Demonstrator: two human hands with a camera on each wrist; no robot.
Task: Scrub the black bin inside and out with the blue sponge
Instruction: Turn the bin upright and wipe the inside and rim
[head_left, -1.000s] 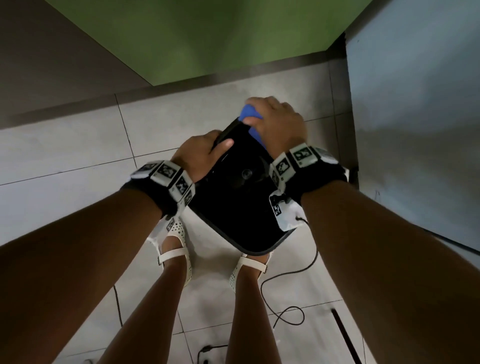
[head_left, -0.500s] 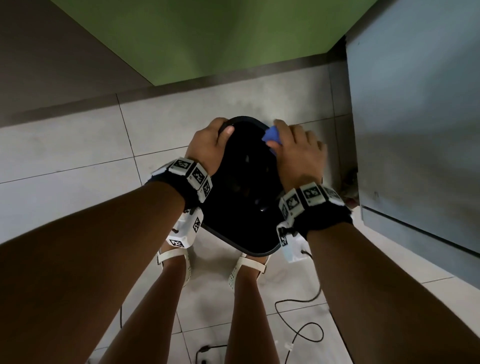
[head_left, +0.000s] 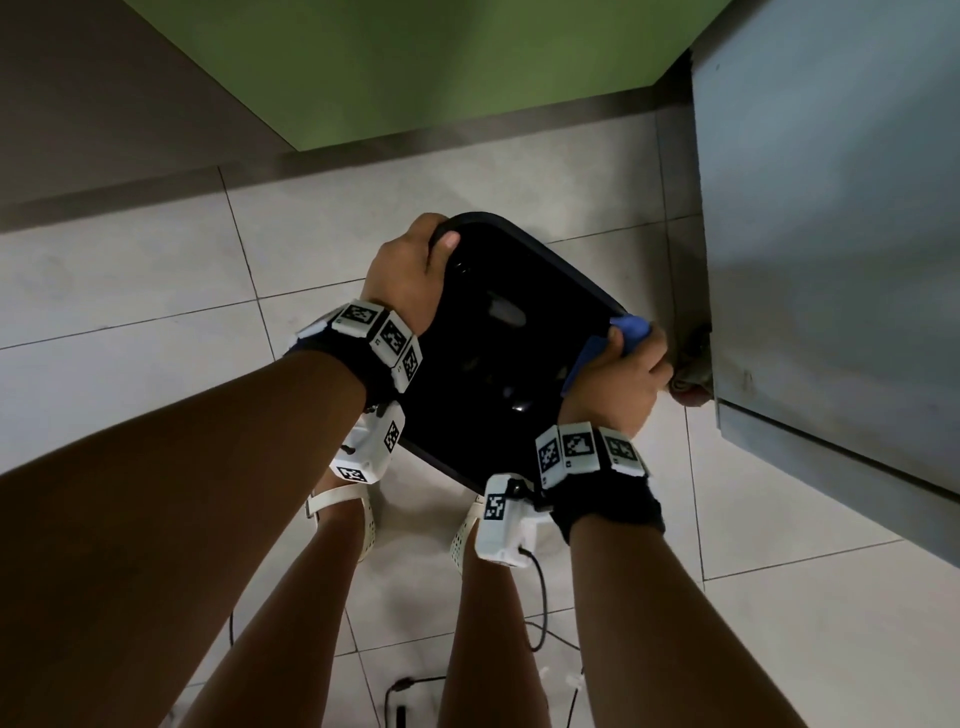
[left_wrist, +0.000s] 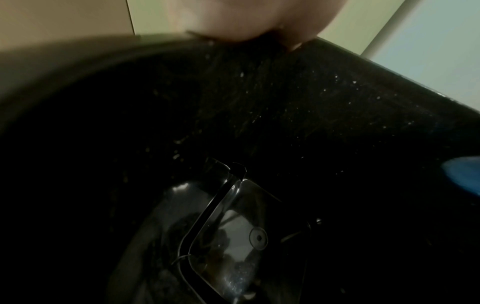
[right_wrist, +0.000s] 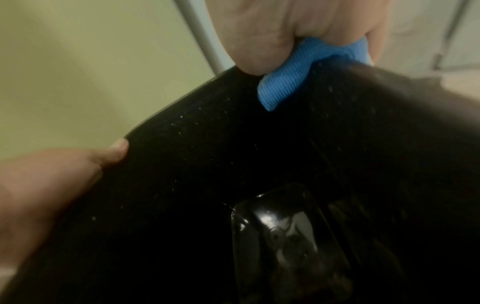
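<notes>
I hold the black bin (head_left: 498, 358) above the tiled floor, its open mouth facing me. My left hand (head_left: 410, 275) grips the far left corner of the rim, thumb inside. On the right side of the rim my right hand (head_left: 623, 369) pinches the blue sponge (head_left: 628, 330), folded over the edge. In the right wrist view the ribbed sponge (right_wrist: 293, 82) lies over the rim with the thumb on it, above the speckled inner wall (right_wrist: 207, 164). The left wrist view looks into the bin (left_wrist: 233, 144), with the sponge (left_wrist: 465, 174) at the right edge.
A grey cabinet (head_left: 831, 234) stands close on the right, with a caster (head_left: 691, 374) just beside my right hand. A green wall (head_left: 415, 67) rises ahead. My feet in white sandals (head_left: 343, 514) are below the bin, and black cables (head_left: 540, 613) trail on the tiles.
The right hand has slid the sponge along the rim from the far corner down the right side, toward me. The left hand shifted up to the far left corner of the rim.
</notes>
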